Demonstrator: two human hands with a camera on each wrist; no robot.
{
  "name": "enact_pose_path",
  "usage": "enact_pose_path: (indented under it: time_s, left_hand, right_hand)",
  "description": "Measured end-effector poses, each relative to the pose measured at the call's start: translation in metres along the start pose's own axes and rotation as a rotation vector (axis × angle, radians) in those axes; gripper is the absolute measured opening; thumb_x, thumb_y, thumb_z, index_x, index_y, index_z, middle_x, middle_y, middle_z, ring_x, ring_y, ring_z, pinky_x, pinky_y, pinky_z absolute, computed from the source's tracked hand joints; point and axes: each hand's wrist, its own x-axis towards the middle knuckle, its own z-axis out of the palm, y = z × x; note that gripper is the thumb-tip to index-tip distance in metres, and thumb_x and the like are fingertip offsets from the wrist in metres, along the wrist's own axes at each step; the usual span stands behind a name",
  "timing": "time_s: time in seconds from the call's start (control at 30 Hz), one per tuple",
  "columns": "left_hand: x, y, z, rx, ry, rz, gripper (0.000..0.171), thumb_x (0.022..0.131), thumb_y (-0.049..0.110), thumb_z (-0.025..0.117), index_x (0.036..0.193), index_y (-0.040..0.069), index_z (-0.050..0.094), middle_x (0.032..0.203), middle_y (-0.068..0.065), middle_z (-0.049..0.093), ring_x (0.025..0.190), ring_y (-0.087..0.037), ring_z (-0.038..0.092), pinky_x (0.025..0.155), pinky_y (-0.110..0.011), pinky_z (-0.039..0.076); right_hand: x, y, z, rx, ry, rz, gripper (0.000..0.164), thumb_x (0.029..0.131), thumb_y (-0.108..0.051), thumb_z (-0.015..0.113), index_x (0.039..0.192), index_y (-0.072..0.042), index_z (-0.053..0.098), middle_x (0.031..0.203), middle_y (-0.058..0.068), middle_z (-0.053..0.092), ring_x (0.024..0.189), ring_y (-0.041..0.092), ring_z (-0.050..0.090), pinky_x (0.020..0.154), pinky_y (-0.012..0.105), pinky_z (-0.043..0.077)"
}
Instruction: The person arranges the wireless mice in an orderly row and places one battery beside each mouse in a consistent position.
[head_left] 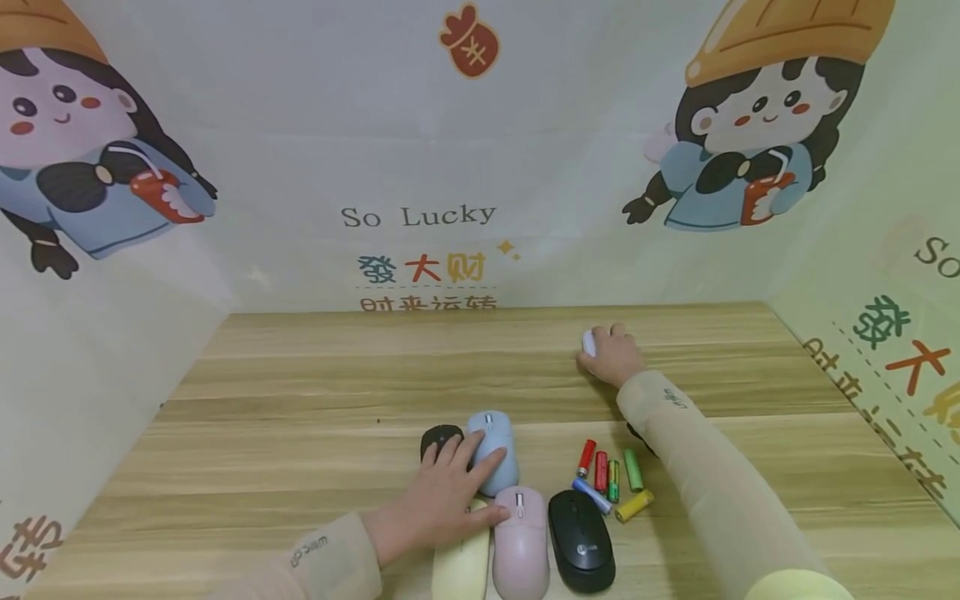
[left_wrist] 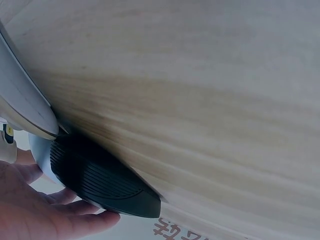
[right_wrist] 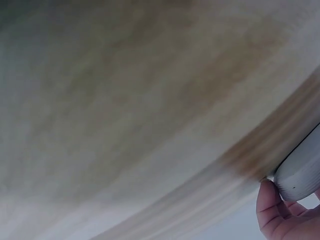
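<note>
Near the back of the table my right hand [head_left: 617, 354] grips a white computer mouse [head_left: 589, 343], thumb along its side, as the right wrist view also shows. My left hand [head_left: 438, 498] spreads over a cluster of mice at the front middle. Its fingers reach a small black mouse [head_left: 439, 433] and a light blue mouse [head_left: 491, 427], while the thumb lies on the pink mouse [head_left: 521, 554]. Under the palm is a pale yellow mouse [head_left: 461, 571], partly covered. In the left wrist view the fingertips touch the black mouse's ribbed side [left_wrist: 100, 175].
A larger black mouse [head_left: 581, 546] sits to the right of the pink one. Several loose batteries lie beyond it, among them a yellow battery [head_left: 635, 506] and a blue battery [head_left: 592, 495]. A printed cloth wall [head_left: 300, 167] surrounds the wooden table [head_left: 300, 383].
</note>
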Motion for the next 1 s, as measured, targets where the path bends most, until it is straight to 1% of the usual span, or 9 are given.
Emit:
enact_pose_path:
  time_s: [0.3, 0.43, 0.53, 0.6, 0.7, 0.73, 0.8, 0.83, 1.0]
  left_hand:
    - [-0.001, 0.000, 0.001, -0.004, -0.011, -0.005, 0.068, 0.087, 0.058, 0.045, 0.142, 0.019, 0.034, 0.146, -0.019, 0.026, 0.128, -0.046, 0.029, 0.099, -0.062, 0.024]
    - [-0.001, 0.000, 0.001, -0.006, -0.004, -0.002, 0.068, 0.087, 0.058, 0.045, 0.142, 0.019, 0.034, 0.146, -0.019, 0.026, 0.127, -0.046, 0.030, 0.099, -0.062, 0.024]
    - [-0.001, 0.000, 0.001, -0.002, 0.009, 0.003, 0.068, 0.087, 0.057, 0.046, 0.141, 0.018, 0.035, 0.145, -0.019, 0.027, 0.127, -0.047, 0.031, 0.098, -0.063, 0.025]
    - [-0.001, 0.000, 0.002, 0.003, 0.017, 0.005, 0.068, 0.087, 0.057, 0.047, 0.141, 0.018, 0.035, 0.145, -0.019, 0.028, 0.126, -0.047, 0.031, 0.098, -0.063, 0.025]
    - [-0.001, -0.001, 0.003, 0.008, 0.022, 0.005, 0.068, 0.087, 0.057, 0.046, 0.141, 0.018, 0.035, 0.145, -0.019, 0.028, 0.126, -0.047, 0.031, 0.098, -0.062, 0.025]
    - [-0.001, -0.001, 0.003, 0.008, 0.023, 0.006, 0.068, 0.087, 0.057, 0.046, 0.141, 0.018, 0.035, 0.145, -0.019, 0.027, 0.126, -0.047, 0.031, 0.098, -0.062, 0.025]
    - [-0.001, -0.001, 0.003, 0.007, 0.031, 0.009, 0.068, 0.087, 0.056, 0.047, 0.141, 0.017, 0.036, 0.144, -0.019, 0.028, 0.126, -0.047, 0.031, 0.098, -0.062, 0.025]
    - [-0.001, -0.001, 0.003, 0.007, 0.032, 0.010, 0.067, 0.087, 0.056, 0.047, 0.141, 0.017, 0.036, 0.144, -0.020, 0.028, 0.126, -0.047, 0.031, 0.098, -0.062, 0.025]
    - [0.000, -0.001, 0.003, -0.002, 0.027, 0.007, 0.067, 0.087, 0.056, 0.046, 0.141, 0.017, 0.036, 0.145, -0.019, 0.028, 0.126, -0.047, 0.030, 0.098, -0.062, 0.024]
  right_hand:
    - [-0.002, -0.004, -0.006, -0.006, -0.033, 0.011, 0.066, 0.089, -0.038, 0.050, 0.137, 0.003, 0.031, 0.124, 0.032, 0.037, 0.099, 0.044, 0.047, 0.078, 0.051, 0.044]
    - [-0.004, -0.007, -0.021, -0.038, -0.037, -0.010, 0.073, 0.090, -0.043, 0.049, 0.140, 0.004, 0.026, 0.129, 0.037, 0.033, 0.102, 0.050, 0.048, 0.083, 0.054, 0.043]
    - [-0.016, -0.013, -0.036, -0.052, -0.028, -0.069, 0.073, 0.092, -0.043, 0.048, 0.141, 0.005, 0.024, 0.135, 0.037, 0.029, 0.108, 0.052, 0.046, 0.086, 0.056, 0.041]
    - [-0.031, -0.020, -0.045, -0.056, -0.009, -0.115, 0.070, 0.091, -0.042, 0.049, 0.141, 0.002, 0.026, 0.135, 0.035, 0.031, 0.108, 0.050, 0.048, 0.083, 0.057, 0.043]
    - [-0.064, -0.034, -0.052, -0.072, -0.004, -0.198, 0.067, 0.090, -0.041, 0.053, 0.139, -0.001, 0.031, 0.131, 0.032, 0.038, 0.081, 0.038, 0.060, 0.062, 0.044, 0.050]
    - [-0.077, -0.039, -0.052, -0.072, -0.015, -0.217, 0.066, 0.090, -0.042, 0.054, 0.139, -0.002, 0.033, 0.128, 0.031, 0.041, 0.072, 0.032, 0.059, 0.054, 0.039, 0.049]
    - [-0.102, -0.048, -0.049, -0.061, -0.046, -0.259, 0.064, 0.088, -0.042, 0.056, 0.136, -0.004, 0.038, 0.124, 0.029, 0.045, 0.062, 0.024, 0.056, 0.048, 0.033, 0.045]
    - [-0.114, -0.051, -0.046, -0.055, -0.064, -0.281, 0.063, 0.087, -0.043, 0.057, 0.135, -0.004, 0.041, 0.121, 0.027, 0.047, 0.058, 0.019, 0.052, 0.045, 0.030, 0.043]
    - [-0.162, -0.058, -0.026, 0.003, -0.163, -0.381, 0.059, 0.084, -0.044, 0.061, 0.125, -0.003, 0.050, 0.105, 0.017, 0.052, 0.065, 0.015, 0.052, 0.052, 0.030, 0.044]
